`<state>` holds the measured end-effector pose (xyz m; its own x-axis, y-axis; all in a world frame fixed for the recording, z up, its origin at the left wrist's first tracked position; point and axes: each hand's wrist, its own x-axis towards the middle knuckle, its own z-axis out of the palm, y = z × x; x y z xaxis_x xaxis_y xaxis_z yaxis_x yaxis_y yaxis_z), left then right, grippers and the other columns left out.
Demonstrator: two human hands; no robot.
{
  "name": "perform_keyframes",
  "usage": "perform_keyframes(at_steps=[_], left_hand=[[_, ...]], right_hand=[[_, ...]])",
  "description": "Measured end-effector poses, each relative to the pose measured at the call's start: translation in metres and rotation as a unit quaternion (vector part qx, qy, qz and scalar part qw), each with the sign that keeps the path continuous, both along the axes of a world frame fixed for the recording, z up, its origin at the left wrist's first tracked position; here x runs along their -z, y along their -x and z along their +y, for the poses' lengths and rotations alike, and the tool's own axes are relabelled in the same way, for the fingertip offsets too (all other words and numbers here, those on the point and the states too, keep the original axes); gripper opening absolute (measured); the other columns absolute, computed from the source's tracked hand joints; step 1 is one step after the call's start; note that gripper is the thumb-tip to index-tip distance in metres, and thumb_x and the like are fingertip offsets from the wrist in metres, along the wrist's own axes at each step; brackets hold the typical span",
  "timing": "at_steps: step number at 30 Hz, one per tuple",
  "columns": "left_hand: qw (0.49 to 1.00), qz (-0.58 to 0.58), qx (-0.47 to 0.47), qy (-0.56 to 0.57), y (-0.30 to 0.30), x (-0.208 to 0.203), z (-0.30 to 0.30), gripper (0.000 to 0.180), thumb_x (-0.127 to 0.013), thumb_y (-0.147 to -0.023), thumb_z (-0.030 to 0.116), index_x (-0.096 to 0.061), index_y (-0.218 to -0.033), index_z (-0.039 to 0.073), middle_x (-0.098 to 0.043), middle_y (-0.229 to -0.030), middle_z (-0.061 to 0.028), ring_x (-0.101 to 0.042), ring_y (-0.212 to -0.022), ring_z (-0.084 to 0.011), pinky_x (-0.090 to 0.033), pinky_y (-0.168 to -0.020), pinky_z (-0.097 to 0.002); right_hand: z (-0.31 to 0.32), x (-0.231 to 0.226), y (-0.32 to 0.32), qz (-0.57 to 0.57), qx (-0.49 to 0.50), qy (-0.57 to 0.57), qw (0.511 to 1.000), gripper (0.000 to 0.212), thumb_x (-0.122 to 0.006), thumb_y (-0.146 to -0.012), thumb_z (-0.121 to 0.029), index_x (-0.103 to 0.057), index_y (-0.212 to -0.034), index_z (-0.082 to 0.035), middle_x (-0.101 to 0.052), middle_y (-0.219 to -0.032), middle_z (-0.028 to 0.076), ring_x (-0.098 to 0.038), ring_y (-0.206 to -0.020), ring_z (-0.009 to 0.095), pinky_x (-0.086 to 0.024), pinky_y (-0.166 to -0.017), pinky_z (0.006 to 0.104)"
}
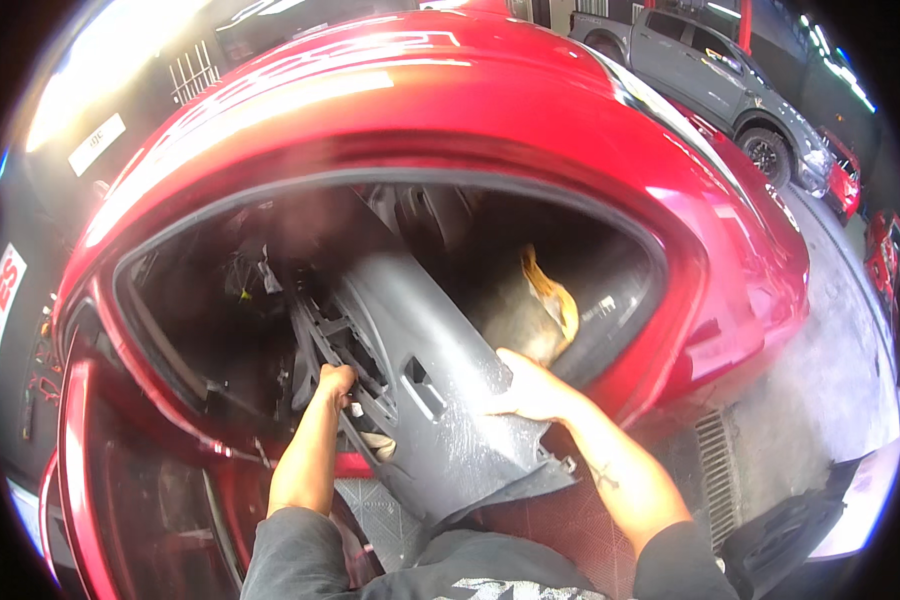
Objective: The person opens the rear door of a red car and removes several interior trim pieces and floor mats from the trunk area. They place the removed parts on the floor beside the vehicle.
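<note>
A long dark grey dashboard panel (450, 400) slants through the door opening of a red car (450, 110), its near end outside and its far end in the dim cabin. My left hand (337, 382) is closed around the edge of the panel's left, slotted side. On the opposite side, my right hand (530, 388) grips the panel's edge, the thumb side toward the cabin and the palm against the surface. A rectangular cutout (422, 388) sits between the two hands. Fingers on the panel's underside are hidden.
A yellow strip of material (553, 300) hangs inside the cabin on the right. The open red door (80, 470) stands at left. Beside me on the right are a floor grate (715, 470) and a dark molded part (785, 530). A grey pickup truck (690, 70) is parked farther back.
</note>
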<state>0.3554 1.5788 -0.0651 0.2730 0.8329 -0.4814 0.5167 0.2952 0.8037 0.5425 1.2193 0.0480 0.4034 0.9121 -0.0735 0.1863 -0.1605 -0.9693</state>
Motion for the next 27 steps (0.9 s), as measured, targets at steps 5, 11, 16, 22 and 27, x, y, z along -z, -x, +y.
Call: perform_keyframes(at_steps=[5, 11, 16, 22, 27], left_hand=[[0.990, -0.102, -0.020, 0.092, 0.064, 0.043, -0.095, 0.040, -0.056, -0.083, -0.005, -0.052, -0.122, -0.013, -0.066, -0.101, -0.0254, -0.071, -0.082, -0.0402, -0.061, -0.068, -0.0641], [0.985, -0.111, -0.069, 0.114, 0.110, 0.112, -0.266, 0.038, -0.055, -0.073, -0.008, -0.054, -0.110, -0.001, -0.062, -0.102, -0.0230, -0.069, -0.084, -0.0444, -0.060, -0.065, -0.0668], [0.976, 0.014, -0.096, 0.197, 0.147, 0.136, -0.394, 0.018, -0.056, -0.078, -0.001, -0.058, -0.095, 0.000, -0.061, -0.083, -0.0178, -0.064, -0.064, -0.0337, -0.061, -0.050, -0.0551], [0.946, -0.022, -0.150, 0.286, 0.192, 0.210, -0.523, 0.030, -0.058, -0.091, 0.010, -0.053, -0.120, 0.013, -0.059, -0.082, -0.0062, -0.063, -0.073, -0.0258, -0.061, -0.048, -0.0479], [0.917, -0.073, -0.144, 0.366, 0.205, 0.250, -0.599, 0.043, -0.055, -0.095, 0.009, -0.043, -0.134, 0.022, -0.061, -0.096, -0.0058, -0.063, -0.086, -0.0237, -0.061, -0.077, -0.0531]], right_hand=[[-0.112, 0.005, 0.026, -0.113, -0.039, 0.019, 0.993, 0.070, -0.095, -0.064, -0.040, -0.061, -0.109, 0.001, -0.069, -0.106, 0.017, -0.066, -0.102, 0.026, -0.052, -0.089, 0.0394], [-0.276, 0.023, 0.063, -0.103, -0.111, 0.048, 0.987, 0.072, -0.093, -0.066, -0.036, -0.059, -0.118, 0.000, -0.070, -0.110, 0.019, -0.068, -0.106, 0.031, -0.052, -0.093, 0.0418], [-0.394, 0.049, 0.097, -0.171, -0.144, 0.095, 0.970, 0.068, -0.094, -0.063, -0.042, -0.057, -0.104, -0.001, -0.068, -0.101, 0.021, -0.068, -0.098, 0.040, -0.054, -0.083, 0.0462], [-0.481, 0.063, 0.152, -0.248, -0.091, 0.188, 0.946, 0.093, -0.090, -0.062, -0.057, -0.056, -0.130, -0.003, -0.061, -0.129, 0.018, -0.054, -0.127, 0.038, -0.042, -0.107, 0.0518], [-0.390, 0.042, 0.209, -0.295, -0.036, 0.085, 0.951, 0.095, -0.075, -0.080, -0.063, -0.047, -0.146, -0.001, -0.059, -0.133, 0.020, -0.058, -0.122, 0.040, -0.042, -0.109, 0.0506]])
